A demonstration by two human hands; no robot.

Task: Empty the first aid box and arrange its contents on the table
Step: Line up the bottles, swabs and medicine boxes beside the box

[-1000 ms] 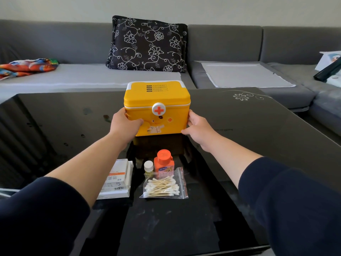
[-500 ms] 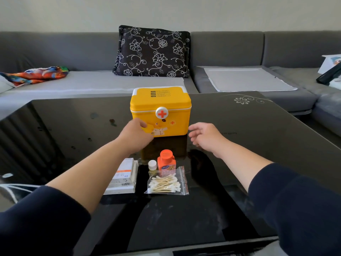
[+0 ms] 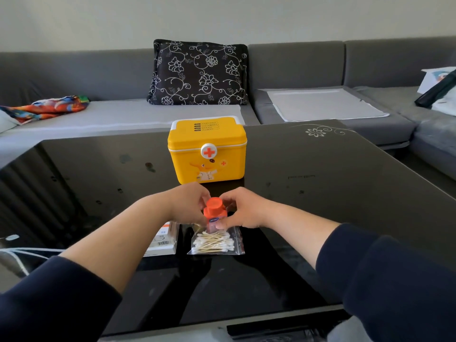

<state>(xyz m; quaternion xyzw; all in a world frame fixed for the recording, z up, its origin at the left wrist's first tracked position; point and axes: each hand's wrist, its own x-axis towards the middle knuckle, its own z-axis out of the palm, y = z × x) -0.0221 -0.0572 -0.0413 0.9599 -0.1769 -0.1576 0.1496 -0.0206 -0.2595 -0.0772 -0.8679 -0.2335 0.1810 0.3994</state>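
Observation:
The yellow first aid box (image 3: pixel 207 154) stands closed on the black glass table (image 3: pixel 320 206), lid down, red cross facing me. In front of it an orange-capped bottle (image 3: pixel 213 210) stands upright between my two hands. My left hand (image 3: pixel 188 206) presses its left side and my right hand (image 3: pixel 243 209) its right side, thumb low on the label. Just below lies a clear zip bag of cotton swabs (image 3: pixel 216 243). A stack of white medicine boxes (image 3: pixel 162 239) lies to the left, partly under my left forearm. My left hand hides the small white-capped vial.
A grey sofa (image 3: pixel 296 70) wraps around the far and right sides of the table, with a black floral cushion (image 3: pixel 198 72) behind the box and a colourful cloth (image 3: pixel 47 108) at the left. The table's near edge (image 3: pixel 222 327) is close to me.
Both hands have let go of the yellow box, drawn back toward me and closed around the orange-capped bottle. The box stays where it was set down.

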